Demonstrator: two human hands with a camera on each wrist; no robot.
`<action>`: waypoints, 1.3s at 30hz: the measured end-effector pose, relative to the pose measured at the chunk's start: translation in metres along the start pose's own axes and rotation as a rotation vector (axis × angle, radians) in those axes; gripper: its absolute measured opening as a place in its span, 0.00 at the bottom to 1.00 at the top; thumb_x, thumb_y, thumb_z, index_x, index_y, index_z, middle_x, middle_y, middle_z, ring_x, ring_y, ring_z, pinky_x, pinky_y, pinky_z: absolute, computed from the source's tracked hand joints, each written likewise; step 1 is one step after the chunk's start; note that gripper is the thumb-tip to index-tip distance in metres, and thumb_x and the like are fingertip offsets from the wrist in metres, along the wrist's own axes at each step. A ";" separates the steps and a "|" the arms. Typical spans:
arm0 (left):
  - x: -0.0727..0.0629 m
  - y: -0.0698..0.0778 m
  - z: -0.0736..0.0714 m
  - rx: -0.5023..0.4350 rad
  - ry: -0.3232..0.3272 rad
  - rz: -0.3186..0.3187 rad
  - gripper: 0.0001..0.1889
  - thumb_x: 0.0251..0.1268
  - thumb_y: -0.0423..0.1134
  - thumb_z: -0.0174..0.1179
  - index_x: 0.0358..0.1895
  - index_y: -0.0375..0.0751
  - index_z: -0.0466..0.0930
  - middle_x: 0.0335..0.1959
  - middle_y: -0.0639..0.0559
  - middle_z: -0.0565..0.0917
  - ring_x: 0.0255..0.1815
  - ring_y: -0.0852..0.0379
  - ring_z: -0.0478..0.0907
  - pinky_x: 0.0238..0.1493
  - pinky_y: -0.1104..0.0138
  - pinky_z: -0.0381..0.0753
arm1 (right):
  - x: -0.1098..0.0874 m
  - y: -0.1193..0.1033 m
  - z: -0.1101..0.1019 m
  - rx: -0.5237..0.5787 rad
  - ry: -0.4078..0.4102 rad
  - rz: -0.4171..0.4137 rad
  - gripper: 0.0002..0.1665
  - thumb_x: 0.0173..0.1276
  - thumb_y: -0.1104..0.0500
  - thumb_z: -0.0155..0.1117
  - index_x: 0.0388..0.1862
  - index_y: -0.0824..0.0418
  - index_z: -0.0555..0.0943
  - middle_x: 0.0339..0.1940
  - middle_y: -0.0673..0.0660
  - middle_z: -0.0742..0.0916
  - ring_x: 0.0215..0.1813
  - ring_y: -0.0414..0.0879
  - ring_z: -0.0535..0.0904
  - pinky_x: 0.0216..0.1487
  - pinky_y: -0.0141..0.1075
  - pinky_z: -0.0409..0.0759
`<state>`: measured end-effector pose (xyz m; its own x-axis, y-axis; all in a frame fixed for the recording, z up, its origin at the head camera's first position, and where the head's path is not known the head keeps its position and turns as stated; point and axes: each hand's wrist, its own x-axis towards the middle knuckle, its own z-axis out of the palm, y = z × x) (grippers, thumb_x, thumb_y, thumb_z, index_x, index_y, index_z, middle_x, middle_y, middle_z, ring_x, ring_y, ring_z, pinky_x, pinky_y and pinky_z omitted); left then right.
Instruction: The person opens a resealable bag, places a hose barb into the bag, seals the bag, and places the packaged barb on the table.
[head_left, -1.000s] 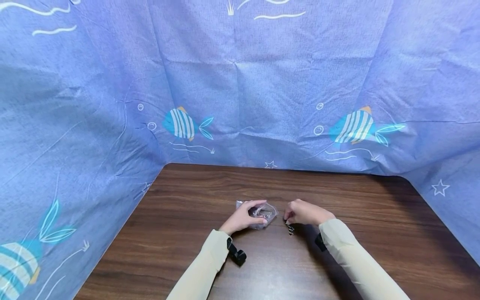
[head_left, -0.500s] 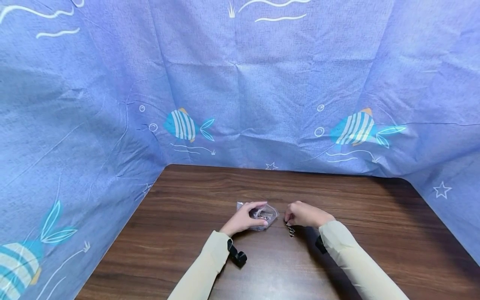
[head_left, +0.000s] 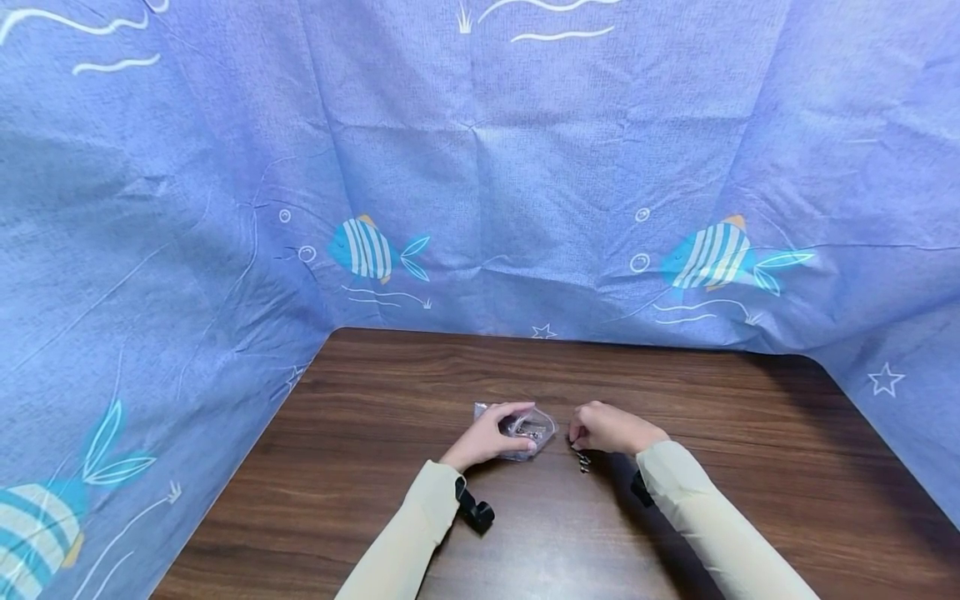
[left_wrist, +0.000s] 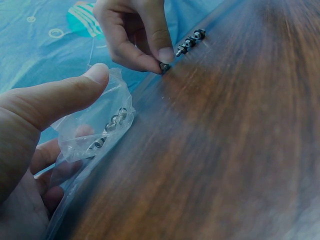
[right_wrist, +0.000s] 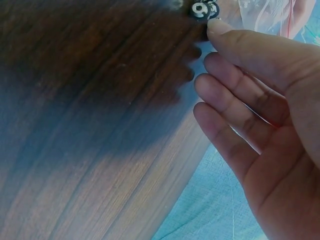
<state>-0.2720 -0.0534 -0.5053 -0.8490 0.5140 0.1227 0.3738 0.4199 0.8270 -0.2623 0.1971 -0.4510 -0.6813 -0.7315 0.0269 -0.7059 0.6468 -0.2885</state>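
Note:
My left hand (head_left: 478, 439) holds a clear plastic bag (left_wrist: 75, 143), thumb on one side of it and fingers on the other. Small metal pieces (left_wrist: 115, 122) show through the plastic. To the right of the bag, my right hand (head_left: 613, 427) pinches a small dark screw-like piece (left_wrist: 165, 67) between thumb and forefinger, low at the tabletop. Beside those fingertips lies a short row of black-and-silver screw-like pieces (left_wrist: 190, 43). In the right wrist view the other fingers are loosely bent, and the round end of a piece (right_wrist: 200, 10) shows by the thumb tip.
The dark wood-grain table (head_left: 375, 392) extends around both hands. A blue fish-patterned cloth (head_left: 480, 183) hangs behind it and along its sides. A black strap mount (head_left: 474, 507) sits at the left wrist.
The head view has shifted slightly. Both hands, the bag and the row of pieces stay in nearly the same places.

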 end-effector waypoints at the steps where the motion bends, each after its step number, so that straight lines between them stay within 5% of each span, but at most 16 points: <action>1: 0.000 0.000 0.000 0.002 -0.001 -0.003 0.34 0.53 0.48 0.72 0.66 0.55 0.73 0.62 0.52 0.77 0.63 0.50 0.69 0.64 0.55 0.66 | 0.000 0.000 0.000 -0.003 -0.001 0.003 0.06 0.56 0.67 0.69 0.24 0.58 0.84 0.25 0.45 0.83 0.28 0.31 0.74 0.31 0.26 0.76; 39: 0.001 -0.002 0.000 -0.007 -0.011 0.021 0.34 0.55 0.47 0.71 0.67 0.49 0.71 0.60 0.52 0.78 0.63 0.51 0.70 0.64 0.57 0.67 | 0.010 -0.003 -0.014 -0.053 0.083 -0.065 0.08 0.59 0.65 0.69 0.23 0.56 0.81 0.23 0.44 0.78 0.27 0.31 0.70 0.29 0.26 0.74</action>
<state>-0.2731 -0.0540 -0.5065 -0.8367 0.5310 0.1337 0.3888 0.4041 0.8279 -0.2696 0.1914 -0.4362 -0.6461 -0.7533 0.1233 -0.7567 0.6110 -0.2324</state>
